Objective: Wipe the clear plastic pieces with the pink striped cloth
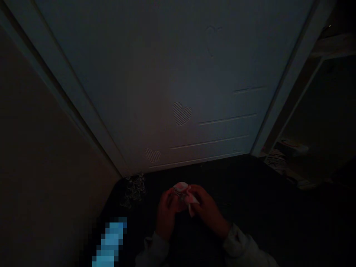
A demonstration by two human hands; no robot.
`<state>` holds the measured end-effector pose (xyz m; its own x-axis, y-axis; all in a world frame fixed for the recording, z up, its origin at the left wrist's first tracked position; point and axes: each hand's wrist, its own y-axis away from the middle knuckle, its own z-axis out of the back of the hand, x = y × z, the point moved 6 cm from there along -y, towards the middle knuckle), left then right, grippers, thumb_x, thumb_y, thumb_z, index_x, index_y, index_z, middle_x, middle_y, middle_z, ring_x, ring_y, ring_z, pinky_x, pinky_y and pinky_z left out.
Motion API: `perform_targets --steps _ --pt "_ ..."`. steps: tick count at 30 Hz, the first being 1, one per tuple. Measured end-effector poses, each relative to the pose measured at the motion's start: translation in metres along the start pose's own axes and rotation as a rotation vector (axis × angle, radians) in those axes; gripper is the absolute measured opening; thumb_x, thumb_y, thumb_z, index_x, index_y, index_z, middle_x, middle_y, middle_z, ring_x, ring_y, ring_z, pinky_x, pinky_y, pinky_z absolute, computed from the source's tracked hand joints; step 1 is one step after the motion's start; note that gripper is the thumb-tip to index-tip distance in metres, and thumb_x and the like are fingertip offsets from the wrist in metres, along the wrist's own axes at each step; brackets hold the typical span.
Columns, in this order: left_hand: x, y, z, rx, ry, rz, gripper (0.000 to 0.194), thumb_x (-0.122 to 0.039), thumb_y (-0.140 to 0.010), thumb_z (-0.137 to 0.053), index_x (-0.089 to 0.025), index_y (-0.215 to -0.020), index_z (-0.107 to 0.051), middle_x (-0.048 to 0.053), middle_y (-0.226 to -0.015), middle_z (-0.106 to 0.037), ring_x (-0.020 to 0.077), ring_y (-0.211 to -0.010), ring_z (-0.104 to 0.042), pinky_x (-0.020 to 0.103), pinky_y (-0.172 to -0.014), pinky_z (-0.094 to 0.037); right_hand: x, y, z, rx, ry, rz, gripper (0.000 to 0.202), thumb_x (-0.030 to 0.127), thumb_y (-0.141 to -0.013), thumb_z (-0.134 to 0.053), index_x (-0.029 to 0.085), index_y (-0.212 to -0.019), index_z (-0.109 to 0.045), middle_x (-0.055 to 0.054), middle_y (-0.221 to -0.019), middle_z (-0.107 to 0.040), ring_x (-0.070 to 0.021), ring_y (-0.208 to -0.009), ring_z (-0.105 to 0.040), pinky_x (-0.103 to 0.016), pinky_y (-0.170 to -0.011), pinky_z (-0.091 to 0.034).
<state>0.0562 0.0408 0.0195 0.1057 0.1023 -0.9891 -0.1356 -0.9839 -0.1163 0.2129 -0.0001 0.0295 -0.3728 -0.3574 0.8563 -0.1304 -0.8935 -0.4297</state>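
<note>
Pale crumpled cloth [184, 196] is gripped between both hands [205, 203], before a heart-marked panel [139, 85].

The bundle [183, 194] is pink and white — the lower hearts [182, 114] striped.

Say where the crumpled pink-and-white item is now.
In the head view, the pink-and-white item is below centre, held between the bare left hand and bare right hand, below the pale heart-patterned panel.
</note>
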Motion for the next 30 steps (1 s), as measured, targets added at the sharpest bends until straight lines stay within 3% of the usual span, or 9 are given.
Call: perform_targets --steps 7,14,20,30 --pt "-0.001 -0.002 0.002 0.019 -0.02 -0.001 0.021 -0.028 -0.084 -0.066 -0.015 -0.101 -0.064 0.005 -0.104 -0.069 0.0216 -0.097 -0.065 0.045 -0.088 -0.05 -0.002 0.0 0.003 0.025 0.102 -0.017 0.032 0.015 -0.076 -0.054 0.022 -0.105 -0.065 -0.011 -0.119 -0.065 -0.0275 -0.112 -0.058 -0.046 -0.097 -0.042" --pt "0.0 -0.001 -0.001 0.054 -0.005 -0.005 0.022 -0.026 -0.085 -0.064 -0.016 -0.104 -0.063 0.005 -0.107 -0.067 0.022 -0.099 -0.064 0.046 -0.089 -0.049 0.003 0.002 0.0 0.102 0.192 -0.048 0.021 0.02 -0.079 -0.052 0.021 -0.093 -0.069 -0.008 -0.095 -0.073 -0.0264 -0.091 -0.065 -0.04 -0.083 -0.047" --pt "-0.003 0.0 -0.001 0.069 -0.015 -0.032 0.022 -0.027 -0.085 -0.064 -0.016 -0.104 -0.064 0.006 -0.109 -0.066 0.0231 -0.103 -0.062 0.048 -0.092 -0.047 -0.005 0.002 -0.003 0.114 0.247 -0.101 0.018 0.024 -0.083 -0.051 0.018 -0.079 -0.066 -0.007 -0.077 -0.069 -0.0238 -0.073 -0.062 -0.034 -0.068 -0.045" --pt "-0.005 0.0 -0.001 0.069 -0.017 -0.065 0.018 -0.028 -0.086 -0.063 -0.015 -0.099 -0.064 0.004 -0.1 -0.067 0.0214 -0.096 -0.063 0.046 -0.089 -0.048 -0.008 0.001 -0.005 0.126 0.195 -0.177 0.024 0.032 -0.087 -0.049 0.019 -0.069 -0.06 -0.001 -0.066 -0.062 -0.0176 -0.063 -0.054 -0.026 -0.057 -0.038"
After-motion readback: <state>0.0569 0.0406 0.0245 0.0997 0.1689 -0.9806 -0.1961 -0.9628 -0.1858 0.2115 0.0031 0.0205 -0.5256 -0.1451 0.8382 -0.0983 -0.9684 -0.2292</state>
